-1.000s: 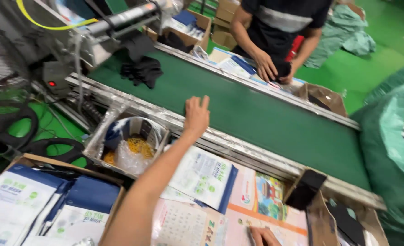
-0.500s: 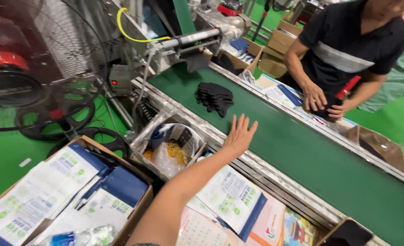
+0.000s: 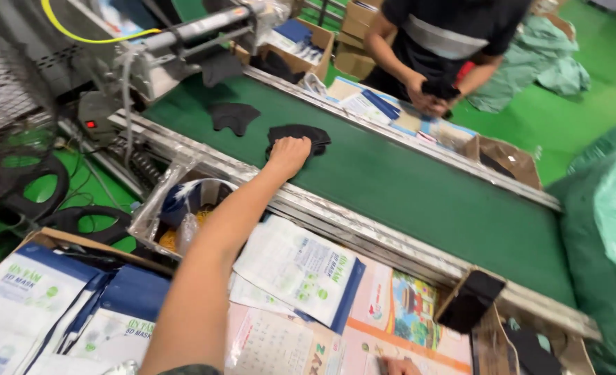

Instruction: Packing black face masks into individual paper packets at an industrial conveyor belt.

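Note:
My left hand (image 3: 288,154) reaches across the metal rail onto the green conveyor belt (image 3: 419,187). Its fingers are closed on a small pile of black masks (image 3: 306,135) lying on the belt. A second black mask (image 3: 233,115) lies further left on the belt, near the machine's outlet. Only the fingertips of my right hand (image 3: 399,366) show at the bottom edge, resting on printed paper; whether they hold anything is hidden.
Across the belt a person (image 3: 447,42) handles a black item. On my side lie white and blue mask pouches (image 3: 301,271), a box of pouches (image 3: 58,312), a plastic-lined bin (image 3: 183,208) and a dark phone (image 3: 471,300). A fan (image 3: 9,132) stands left; green bags are on the right.
My left hand, open and raised above the rail before, has moved forward onto the belt and closed on the black masks, which the belt has carried closer. The view has shifted right.

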